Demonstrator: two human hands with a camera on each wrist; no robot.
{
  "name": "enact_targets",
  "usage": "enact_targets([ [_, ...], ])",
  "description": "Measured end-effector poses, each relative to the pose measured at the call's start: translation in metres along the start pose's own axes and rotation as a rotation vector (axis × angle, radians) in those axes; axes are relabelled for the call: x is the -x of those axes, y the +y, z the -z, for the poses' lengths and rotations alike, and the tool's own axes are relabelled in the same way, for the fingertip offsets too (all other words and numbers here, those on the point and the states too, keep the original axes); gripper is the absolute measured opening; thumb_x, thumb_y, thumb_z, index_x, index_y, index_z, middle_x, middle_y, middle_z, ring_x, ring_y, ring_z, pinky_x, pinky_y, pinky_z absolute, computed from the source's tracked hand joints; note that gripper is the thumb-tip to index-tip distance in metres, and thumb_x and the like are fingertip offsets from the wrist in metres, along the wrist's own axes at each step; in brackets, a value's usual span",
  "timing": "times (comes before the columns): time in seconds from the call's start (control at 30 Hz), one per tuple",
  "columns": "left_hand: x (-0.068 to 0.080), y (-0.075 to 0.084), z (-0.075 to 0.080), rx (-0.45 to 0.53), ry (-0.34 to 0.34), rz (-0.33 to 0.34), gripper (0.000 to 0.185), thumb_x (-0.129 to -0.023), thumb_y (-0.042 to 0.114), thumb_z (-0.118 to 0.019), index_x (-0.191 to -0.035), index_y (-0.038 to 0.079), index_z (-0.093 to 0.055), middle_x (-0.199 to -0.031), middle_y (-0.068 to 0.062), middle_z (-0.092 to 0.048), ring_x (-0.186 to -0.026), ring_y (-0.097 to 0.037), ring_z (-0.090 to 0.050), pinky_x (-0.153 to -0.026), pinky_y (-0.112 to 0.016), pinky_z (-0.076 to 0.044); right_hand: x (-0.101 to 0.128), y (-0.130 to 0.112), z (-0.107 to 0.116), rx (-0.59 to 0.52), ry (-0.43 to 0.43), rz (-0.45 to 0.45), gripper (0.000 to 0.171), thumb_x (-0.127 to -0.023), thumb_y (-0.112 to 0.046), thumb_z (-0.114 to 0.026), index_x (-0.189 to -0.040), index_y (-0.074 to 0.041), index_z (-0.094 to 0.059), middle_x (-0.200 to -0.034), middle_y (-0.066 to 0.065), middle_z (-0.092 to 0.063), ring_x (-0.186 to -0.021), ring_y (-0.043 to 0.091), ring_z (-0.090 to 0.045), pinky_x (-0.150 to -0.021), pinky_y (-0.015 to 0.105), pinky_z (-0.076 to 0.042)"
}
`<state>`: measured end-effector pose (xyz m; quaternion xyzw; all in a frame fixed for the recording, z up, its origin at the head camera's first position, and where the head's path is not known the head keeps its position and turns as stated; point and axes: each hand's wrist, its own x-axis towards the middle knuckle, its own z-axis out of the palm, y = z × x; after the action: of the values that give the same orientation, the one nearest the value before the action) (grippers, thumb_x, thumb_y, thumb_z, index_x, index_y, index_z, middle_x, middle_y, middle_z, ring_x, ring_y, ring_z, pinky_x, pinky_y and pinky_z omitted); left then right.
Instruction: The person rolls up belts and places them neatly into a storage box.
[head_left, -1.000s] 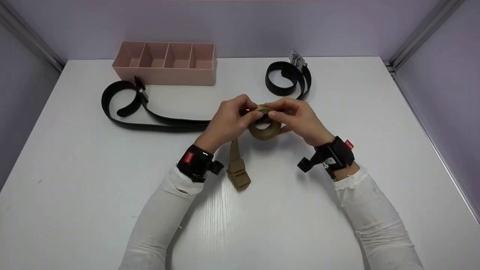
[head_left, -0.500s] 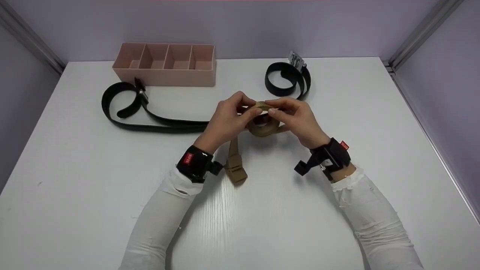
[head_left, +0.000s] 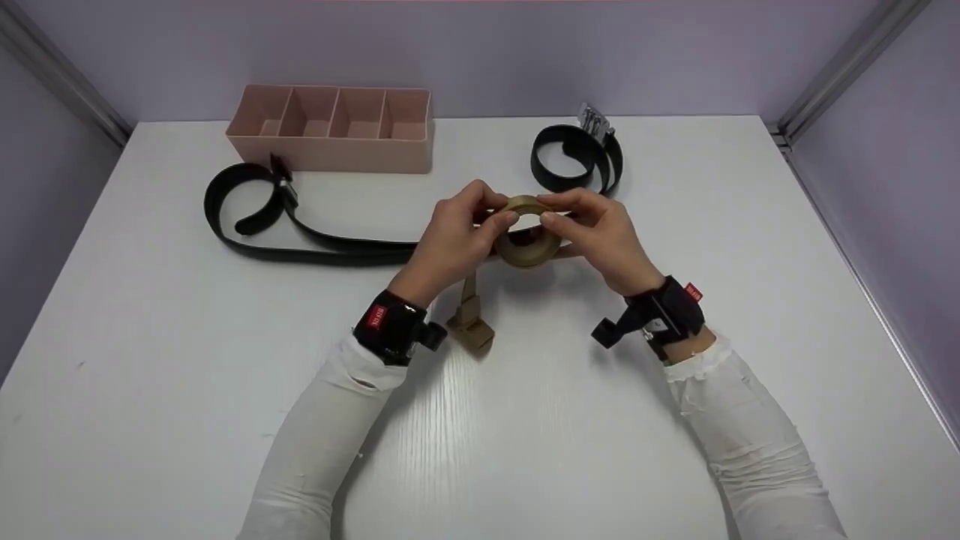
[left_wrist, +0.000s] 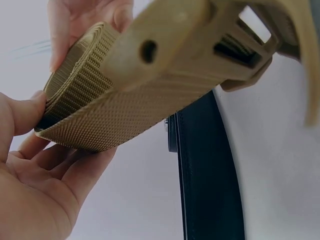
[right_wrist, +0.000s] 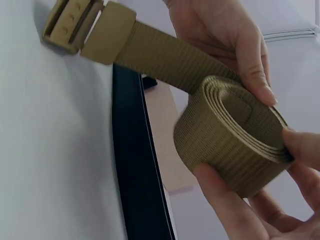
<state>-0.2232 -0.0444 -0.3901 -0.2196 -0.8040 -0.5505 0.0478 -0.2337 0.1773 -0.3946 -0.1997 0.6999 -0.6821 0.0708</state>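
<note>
The rolled webbing belt (right_wrist: 225, 145) is matt woven cloth, ribbed and rough; its clasp (right_wrist: 109, 32) looks like smooth, dull plastic. The long black belt (head_left: 322, 256) looks like smooth leather; the coiled belt (head_left: 562, 182) carries a shiny metal buckle (head_left: 595, 124). The compartment box (head_left: 352, 155) appears smooth plastic, the bench (head_left: 525, 450) glossy and wood-grained.
</note>
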Motion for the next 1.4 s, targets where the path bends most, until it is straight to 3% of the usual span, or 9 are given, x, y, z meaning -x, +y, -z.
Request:
enact_targets([
  [0.37,0.0023,0.0017,0.0001,-0.097,-0.073,0.041,0.020,-0.092,0.029,-0.062,-0.100,0.011,-0.060,-0.087,0.003,-0.066,-0.072,-0.006,-0.055,-0.061,-0.023,-0.047,0.0005,-0.0017,0.0058,0.087,-0.140,-0.055,0.034,-0.090,-0.014,-0.066,-0.122,-0.003,-0.062,-0.121,0.014,-0.061,-0.095,0.028,-0.065,-0.070,0.040,-0.056],
  [0.73,0.0007,0.0032,0.0017,0.016,-0.008,0.100,0.024,-0.093,0.037,-0.059,-0.106,0.017,-0.057,-0.102,0.007,-0.065,-0.087,-0.006,-0.063,-0.066,-0.026,-0.054,-0.0009,-0.0013,-0.0012,-0.013,-0.008,-0.030,0.033,-0.089,-0.014,-0.067,-0.120,-0.004,-0.063,-0.113,0.016,-0.061,-0.094,0.033,-0.062,-0.067,0.042,-0.056],
  [0.9,0.0002,0.0045,0.0022,0.023,0.000,0.089,0.023,-0.094,0.034,-0.058,-0.107,0.015,-0.056,-0.101,0.004,-0.065,-0.082,-0.006,-0.063,-0.065,-0.026,-0.053,-0.0003,-0.0019,-0.0023,-0.039,0.042,-0.039,0.033,-0.089,-0.015,-0.067,-0.120,-0.005,-0.063,-0.110,0.014,-0.060,-0.090,0.023,-0.060,-0.065,0.041,-0.057],
  [1.1,0.0007,0.0039,0.0016,0.019,-0.013,0.066,0.020,-0.095,0.030,-0.057,-0.107,0.014,-0.057,-0.089,-0.005,-0.065,-0.070,-0.011,-0.059,-0.059,-0.027,-0.051,0.0000,-0.0014,-0.0009,0.000,0.010,-0.020,0.032,-0.089,-0.015,-0.067,-0.119,-0.004,-0.063,-0.116,0.015,-0.059,-0.094,0.032,-0.062,-0.068,0.041,-0.056],
  [1.23,0.0019,0.0037,0.0016,-0.025,-0.036,0.040,0.019,-0.095,0.029,-0.058,-0.105,0.013,-0.059,-0.086,0.001,-0.064,-0.069,-0.008,-0.057,-0.059,-0.025,-0.049,0.0014,-0.0023,0.0007,0.042,-0.040,-0.019,0.033,-0.089,-0.015,-0.068,-0.119,-0.004,-0.063,-0.114,0.016,-0.061,-0.094,0.035,-0.064,-0.069,0.040,-0.056],
  [1.4,0.0024,0.0022,-0.0006,-0.084,-0.061,0.000,0.020,-0.093,0.029,-0.061,-0.104,0.012,-0.060,-0.090,0.008,-0.065,-0.073,-0.006,-0.055,-0.063,-0.024,-0.047,0.0019,-0.0014,0.0007,0.077,-0.080,-0.028,0.033,-0.088,-0.016,-0.069,-0.119,-0.004,-0.064,-0.118,0.014,-0.062,-0.094,0.030,-0.065,-0.067,0.038,-0.057],
])
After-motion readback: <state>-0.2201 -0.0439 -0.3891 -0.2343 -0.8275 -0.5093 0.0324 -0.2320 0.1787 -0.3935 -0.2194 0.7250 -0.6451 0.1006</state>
